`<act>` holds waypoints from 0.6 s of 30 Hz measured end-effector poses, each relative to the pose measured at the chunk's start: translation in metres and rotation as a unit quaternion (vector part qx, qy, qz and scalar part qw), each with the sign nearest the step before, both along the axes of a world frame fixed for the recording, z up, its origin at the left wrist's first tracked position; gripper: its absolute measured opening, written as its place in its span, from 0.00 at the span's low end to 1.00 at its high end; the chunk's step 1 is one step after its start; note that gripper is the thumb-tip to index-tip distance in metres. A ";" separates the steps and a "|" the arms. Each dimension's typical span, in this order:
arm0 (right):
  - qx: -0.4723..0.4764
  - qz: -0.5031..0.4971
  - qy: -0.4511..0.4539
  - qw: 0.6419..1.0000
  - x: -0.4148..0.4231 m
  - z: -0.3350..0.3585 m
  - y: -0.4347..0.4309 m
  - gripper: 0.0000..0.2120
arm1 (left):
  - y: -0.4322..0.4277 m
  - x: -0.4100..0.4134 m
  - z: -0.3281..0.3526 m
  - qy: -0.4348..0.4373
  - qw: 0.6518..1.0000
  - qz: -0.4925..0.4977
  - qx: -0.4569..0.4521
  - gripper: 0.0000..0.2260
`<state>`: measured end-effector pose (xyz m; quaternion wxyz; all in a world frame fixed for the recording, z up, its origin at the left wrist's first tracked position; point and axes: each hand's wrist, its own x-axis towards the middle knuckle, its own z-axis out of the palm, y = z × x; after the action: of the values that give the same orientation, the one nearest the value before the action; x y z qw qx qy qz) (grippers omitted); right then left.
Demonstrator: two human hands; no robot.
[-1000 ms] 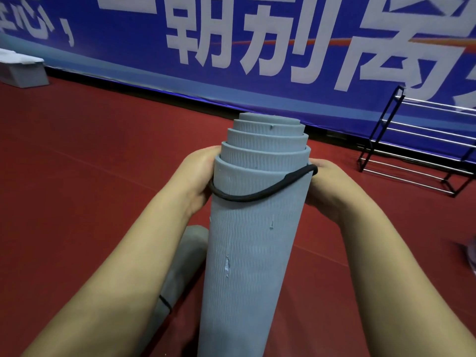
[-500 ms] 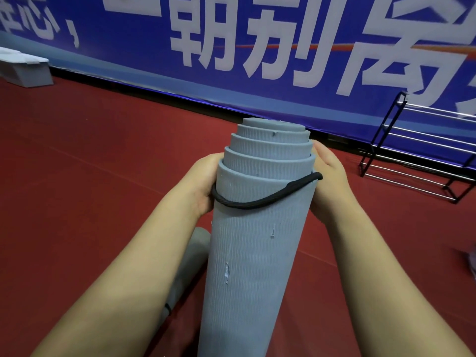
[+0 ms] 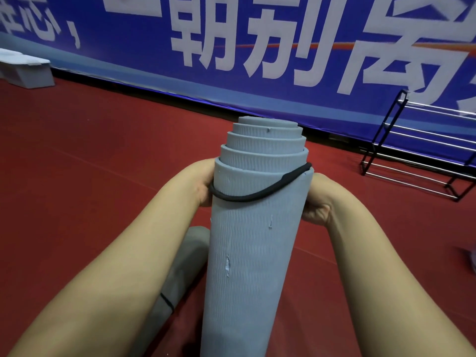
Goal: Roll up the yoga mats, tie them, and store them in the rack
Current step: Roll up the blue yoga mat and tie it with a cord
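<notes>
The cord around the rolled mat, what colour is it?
Black cord, seen clearly in the head view.

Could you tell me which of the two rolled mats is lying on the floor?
The darker grey mat at lower left, beside the left forearm; the lighter blue-grey mat is held up between the left hand and the right hand.
</notes>
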<state>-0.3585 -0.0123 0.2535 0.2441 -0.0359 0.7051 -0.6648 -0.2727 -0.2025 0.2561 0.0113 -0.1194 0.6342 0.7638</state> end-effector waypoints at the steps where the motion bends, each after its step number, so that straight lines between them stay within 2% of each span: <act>1: -0.003 0.002 -0.005 1.000 -0.002 -0.003 0.002 0.07 | 0.000 -0.001 -0.003 0.001 0.999 0.032 -0.008 0.21; 2: -0.008 0.001 0.011 1.000 0.000 -0.004 0.003 0.04 | -0.002 -0.006 -0.008 0.013 0.996 0.087 -0.026 0.14; 3: -0.003 -0.007 0.031 0.999 0.000 -0.009 0.005 0.06 | -0.001 -0.009 -0.012 0.049 0.988 0.140 -0.032 0.12; 4: -0.002 -0.007 0.054 0.999 0.001 -0.011 0.006 0.08 | 0.000 -0.009 -0.017 0.093 0.982 0.164 -0.017 0.20; 6: 0.007 -0.016 0.116 0.993 0.003 -0.015 0.004 0.11 | 0.003 -0.003 -0.030 0.176 0.976 0.130 -0.011 0.40; 8: -0.016 -0.046 0.175 0.983 0.003 -0.019 -0.004 0.15 | 0.009 0.002 -0.034 0.218 0.970 0.081 -0.077 0.46; 10: -0.100 -0.071 0.166 0.978 0.005 -0.017 -0.007 0.15 | 0.008 0.001 -0.035 0.228 0.967 0.060 -0.102 0.43; 12: -0.193 -0.053 0.091 0.975 0.007 -0.012 -0.006 0.15 | 0.006 0.000 -0.035 0.226 0.965 0.051 -0.122 0.41; 14: -0.177 -0.006 0.071 0.982 0.009 -0.009 -0.002 0.30 | 0.005 0.000 -0.038 0.211 0.965 0.045 -0.148 0.43; 15: -0.155 0.025 0.087 0.984 0.010 -0.008 -0.001 0.33 | 0.005 0.000 -0.039 0.204 0.966 0.039 -0.157 0.44; 18: -0.117 0.085 0.111 0.983 0.018 -0.002 0.003 0.30 | 0.003 0.001 -0.039 0.196 0.966 0.026 -0.169 0.38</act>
<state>-0.3406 -0.0092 0.2512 0.2141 -0.1977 0.6397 -0.7112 -0.2717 -0.1999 0.2170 -0.1530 0.0162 0.7406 0.6541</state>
